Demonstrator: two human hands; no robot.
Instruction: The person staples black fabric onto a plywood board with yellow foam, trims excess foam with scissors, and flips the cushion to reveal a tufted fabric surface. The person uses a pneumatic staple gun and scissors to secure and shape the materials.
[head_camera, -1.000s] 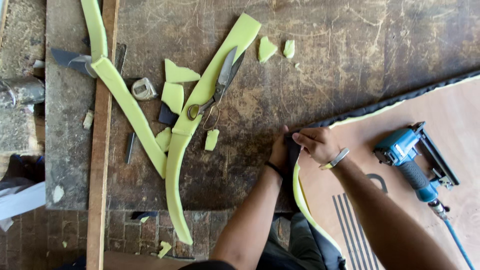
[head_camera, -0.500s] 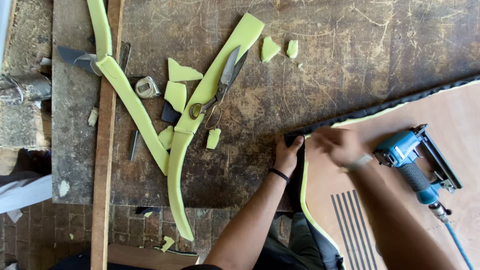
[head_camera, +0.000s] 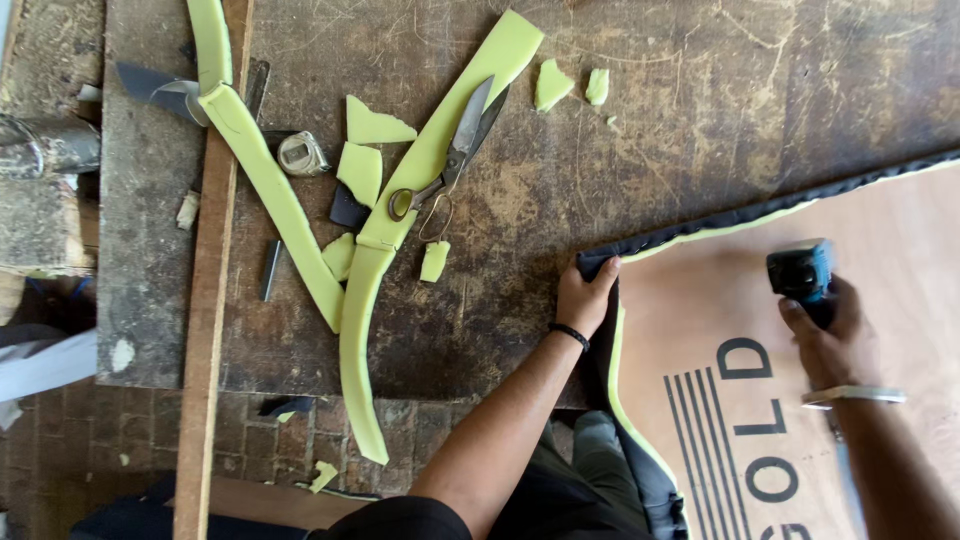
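At the near right of the worn wooden workbench (head_camera: 700, 120), the left hand (head_camera: 585, 298) is pinching the black fabric edge (head_camera: 700, 228) over the brown plywood panel's (head_camera: 900, 260) corner, fingers curled shut on it. The right hand (head_camera: 830, 335) is closing fully around the blue pneumatic stapler (head_camera: 800, 270); firing this near the 1 pinning hand risks stapling fingers, or the fabric could be slipping loose.

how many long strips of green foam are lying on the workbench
3. One long foam strip runs down the left side, one lies diagonally under the scissors, one hangs off the bench edge. Small offcuts aren't counted; more may be hidden.

An upholstery workshop: scarred wooden workbench (head_camera: 700, 120), foam offcuts (head_camera: 380, 125), scissors (head_camera: 450, 165), blue staple gun (head_camera: 800, 270).
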